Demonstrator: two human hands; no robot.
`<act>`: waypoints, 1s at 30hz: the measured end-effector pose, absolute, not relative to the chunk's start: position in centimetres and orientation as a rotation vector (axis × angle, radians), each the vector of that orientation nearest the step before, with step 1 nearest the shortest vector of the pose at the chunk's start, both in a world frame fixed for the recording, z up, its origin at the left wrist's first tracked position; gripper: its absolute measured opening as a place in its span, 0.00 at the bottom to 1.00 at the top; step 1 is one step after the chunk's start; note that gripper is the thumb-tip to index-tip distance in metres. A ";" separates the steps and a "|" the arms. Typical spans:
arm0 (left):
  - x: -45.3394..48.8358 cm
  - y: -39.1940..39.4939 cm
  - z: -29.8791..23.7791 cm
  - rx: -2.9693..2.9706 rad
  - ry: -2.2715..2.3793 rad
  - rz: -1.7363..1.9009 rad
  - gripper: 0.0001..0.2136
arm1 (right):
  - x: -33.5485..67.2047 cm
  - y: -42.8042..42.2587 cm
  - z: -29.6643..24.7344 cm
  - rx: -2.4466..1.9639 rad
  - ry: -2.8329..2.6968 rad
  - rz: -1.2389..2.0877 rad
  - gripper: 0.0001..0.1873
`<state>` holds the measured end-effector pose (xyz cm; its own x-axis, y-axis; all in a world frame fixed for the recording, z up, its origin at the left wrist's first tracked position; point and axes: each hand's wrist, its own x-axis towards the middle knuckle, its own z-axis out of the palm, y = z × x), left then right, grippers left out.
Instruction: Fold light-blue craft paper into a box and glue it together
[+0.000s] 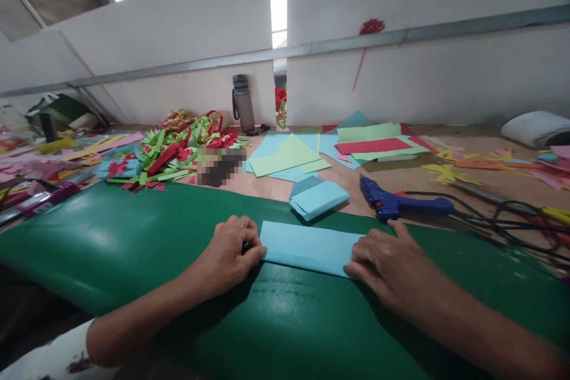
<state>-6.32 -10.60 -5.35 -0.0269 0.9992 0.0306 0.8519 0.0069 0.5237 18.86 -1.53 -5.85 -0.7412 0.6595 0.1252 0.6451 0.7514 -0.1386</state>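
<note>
A folded strip of light blue paper (307, 246) lies flat on the green mat (133, 249). My left hand (234, 249) is curled at the strip's left end, fingers pressed together on its edge. At the right end, my right hand (385, 261) lies with fingers bent down on the paper and the thumb stretched away. Just behind the strip sits a smaller folded light blue paper piece (317, 197).
A blue glue gun (398, 203) with black cables lies behind my right hand. Sheets of coloured paper (356, 142) and a heap of red and green scraps (173, 148) cover the wooden table. A grey bottle (243, 104) stands against white partitions.
</note>
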 end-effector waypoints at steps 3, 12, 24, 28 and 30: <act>-6.3 -10.8 -5.4 1.915 1.975 0.599 0.10 | 19.1 -1.5 -6.0 -1.039 -2.761 0.137 0.13; -6.5 -10.8 -5.8 1.920 2.007 0.599 0.08 | 19.0 -1.4 -5.8 -1.044 -2.789 0.176 0.14; -6.8 -11.0 -5.5 1.904 1.918 0.631 0.07 | 19.3 -1.3 -6.2 -0.971 -2.803 0.224 0.14; -6.9 -10.9 -5.5 1.896 1.848 0.657 0.05 | 19.5 -1.5 -6.3 -0.996 -2.779 0.307 0.12; -6.8 -10.8 -5.5 1.898 1.815 0.647 0.05 | 19.6 -1.6 -6.2 -1.003 -2.777 0.351 0.11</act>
<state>-6.82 -10.83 -5.45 0.0324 0.9988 0.0357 0.7965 -0.0474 0.6027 19.58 -1.60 -6.16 -0.7599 0.6455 0.0770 0.6061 0.7462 -0.2754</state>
